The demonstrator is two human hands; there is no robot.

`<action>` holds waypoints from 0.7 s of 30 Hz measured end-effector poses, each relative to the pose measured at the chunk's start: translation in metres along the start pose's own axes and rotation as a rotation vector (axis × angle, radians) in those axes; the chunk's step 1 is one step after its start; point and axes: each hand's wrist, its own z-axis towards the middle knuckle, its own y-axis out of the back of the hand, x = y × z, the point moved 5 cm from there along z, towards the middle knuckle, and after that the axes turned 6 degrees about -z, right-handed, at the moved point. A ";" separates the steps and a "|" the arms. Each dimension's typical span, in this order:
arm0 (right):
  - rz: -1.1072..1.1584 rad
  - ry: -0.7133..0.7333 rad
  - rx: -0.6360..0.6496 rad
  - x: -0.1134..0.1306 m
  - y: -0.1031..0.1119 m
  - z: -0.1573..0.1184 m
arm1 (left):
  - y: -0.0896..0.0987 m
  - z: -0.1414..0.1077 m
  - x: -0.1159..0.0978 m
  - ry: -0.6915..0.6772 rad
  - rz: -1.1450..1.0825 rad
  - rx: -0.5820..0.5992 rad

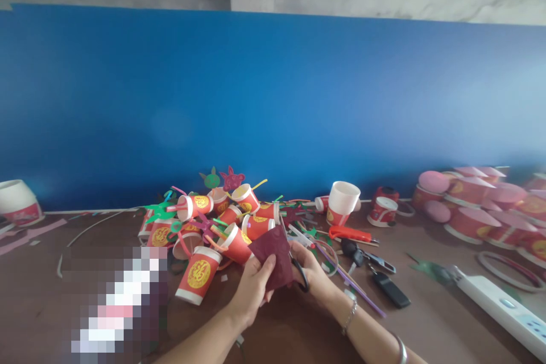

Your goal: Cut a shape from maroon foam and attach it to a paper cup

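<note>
My left hand (256,283) pinches a dark maroon sheet of paper (275,256), its thumb flat on the front. Close on the right, my right hand (310,273) is closed round scissors (302,274) with black handles. The scissor blades are mostly hidden behind the paper, with a thin part rising at its upper edge. Just beyond the hands lies a heap of red and white paper cups with gold emblems; one cup (198,274) leans nearest my left hand. Paper animal cutouts, one green (212,180) and one maroon (232,178), stand at the back.
A white cup stack (343,199), a red-handled tool (352,233), keys (355,253) and a black fob (390,289) lie to the right. A white power strip (499,307) sits front right, near pink-topped cups (473,222). A blue panel (273,96) closes off the back.
</note>
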 end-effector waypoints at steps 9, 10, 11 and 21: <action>0.012 -0.036 -0.012 -0.003 0.000 -0.002 | 0.001 0.002 0.010 0.067 -0.038 0.039; 0.003 -0.044 -0.019 -0.003 0.001 -0.002 | 0.001 0.002 0.011 0.066 -0.042 0.044; -0.006 -0.050 -0.028 -0.003 0.001 -0.002 | 0.002 0.002 0.011 0.065 -0.041 0.047; -0.071 -0.040 -0.077 0.000 0.004 0.000 | 0.005 0.002 0.004 0.026 0.019 0.006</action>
